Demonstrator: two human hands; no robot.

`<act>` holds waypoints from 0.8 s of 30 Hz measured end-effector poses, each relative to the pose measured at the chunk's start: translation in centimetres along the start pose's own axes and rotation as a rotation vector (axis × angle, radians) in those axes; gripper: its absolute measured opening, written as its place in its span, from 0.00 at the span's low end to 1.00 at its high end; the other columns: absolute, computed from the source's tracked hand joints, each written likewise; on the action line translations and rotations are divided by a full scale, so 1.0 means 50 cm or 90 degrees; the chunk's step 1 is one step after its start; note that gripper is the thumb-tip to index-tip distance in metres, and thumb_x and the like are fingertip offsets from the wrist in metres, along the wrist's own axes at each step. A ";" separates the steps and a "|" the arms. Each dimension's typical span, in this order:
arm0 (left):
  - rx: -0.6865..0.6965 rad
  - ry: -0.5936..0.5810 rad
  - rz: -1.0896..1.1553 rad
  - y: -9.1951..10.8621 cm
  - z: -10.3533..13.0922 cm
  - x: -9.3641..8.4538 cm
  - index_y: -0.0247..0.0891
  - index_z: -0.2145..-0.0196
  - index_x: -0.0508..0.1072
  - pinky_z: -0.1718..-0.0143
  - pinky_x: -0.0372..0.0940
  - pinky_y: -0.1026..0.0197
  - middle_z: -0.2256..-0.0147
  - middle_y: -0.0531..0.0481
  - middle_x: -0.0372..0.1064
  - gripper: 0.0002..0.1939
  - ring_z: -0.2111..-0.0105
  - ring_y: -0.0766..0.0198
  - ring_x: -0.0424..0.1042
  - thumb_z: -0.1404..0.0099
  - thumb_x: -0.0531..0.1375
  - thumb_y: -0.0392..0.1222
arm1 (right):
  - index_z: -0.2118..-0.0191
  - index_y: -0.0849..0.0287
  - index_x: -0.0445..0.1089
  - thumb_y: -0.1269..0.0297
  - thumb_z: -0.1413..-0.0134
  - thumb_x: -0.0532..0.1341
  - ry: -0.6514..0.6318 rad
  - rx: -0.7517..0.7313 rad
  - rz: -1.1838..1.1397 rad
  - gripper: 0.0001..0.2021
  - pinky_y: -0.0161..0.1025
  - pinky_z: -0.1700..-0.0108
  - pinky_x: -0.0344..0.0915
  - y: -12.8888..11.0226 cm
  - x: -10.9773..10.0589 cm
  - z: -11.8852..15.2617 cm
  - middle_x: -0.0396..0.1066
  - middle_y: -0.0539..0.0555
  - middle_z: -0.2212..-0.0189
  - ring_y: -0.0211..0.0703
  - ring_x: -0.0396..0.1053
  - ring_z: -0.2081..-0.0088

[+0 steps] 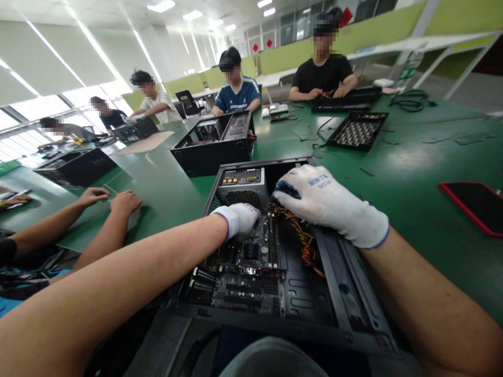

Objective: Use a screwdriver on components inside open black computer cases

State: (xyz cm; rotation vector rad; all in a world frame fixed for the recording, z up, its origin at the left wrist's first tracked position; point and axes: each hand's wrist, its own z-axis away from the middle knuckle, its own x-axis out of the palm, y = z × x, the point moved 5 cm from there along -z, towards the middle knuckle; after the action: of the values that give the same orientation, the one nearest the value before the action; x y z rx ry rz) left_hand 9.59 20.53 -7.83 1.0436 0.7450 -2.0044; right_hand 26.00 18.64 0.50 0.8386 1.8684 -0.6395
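Note:
An open black computer case (310, 303) lies on its side in front of me, its motherboard (247, 251) facing up. The grey power supply (241, 188) sits in its far left corner. My left hand (241, 217), in a white glove, reaches in over the board just below the power supply; its fingertips are hidden. My right hand (314, 196), gloved too, bends over the far part of the case, right of the power supply, with blue-coated fingertips inside; what they hold, if anything, is hidden. Red, yellow and black cables (308, 248) run below my right hand.
Another open case (212, 152) stands beyond mine, and a closed-looking one (76, 167) is at left. A black tray-like part (357, 131), loose cables (411, 99) and a red-edged phone (475, 204) lie on the green table (416, 167). A person's bare arms rest at left; several people sit beyond.

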 end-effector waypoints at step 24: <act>0.037 -0.043 -0.006 0.001 -0.022 -0.007 0.35 0.48 0.80 0.38 0.66 0.54 0.46 0.36 0.78 0.23 0.44 0.48 0.76 0.43 0.71 0.40 | 0.51 0.61 0.76 0.52 0.29 0.53 0.021 -0.026 -0.009 0.20 0.47 0.50 0.57 0.005 0.008 0.006 0.78 0.62 0.54 0.56 0.70 0.51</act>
State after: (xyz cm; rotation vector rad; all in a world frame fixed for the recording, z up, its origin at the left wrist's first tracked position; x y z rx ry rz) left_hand 10.21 21.44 -8.10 1.0028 0.6598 -2.0695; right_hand 26.24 18.66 0.00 0.8146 1.9130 -0.5972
